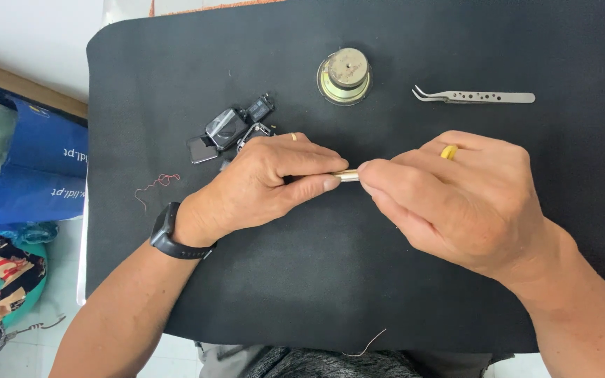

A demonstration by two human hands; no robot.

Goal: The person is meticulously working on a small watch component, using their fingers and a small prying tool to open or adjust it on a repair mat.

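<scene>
Bright, even daylight fills the scene, with no hard-edged shadows. The black mat soaks up light and shows little texture; only faint, soft shadows sit under the left hand and right hand. The white floor at upper left is near blown out. Mild glints show on the tweezers and the speaker. Focus is sharp across the middle, with no motion blur. The mat's edges bow slightly, a hint of wide-angle distortion. Colours look natural.
</scene>
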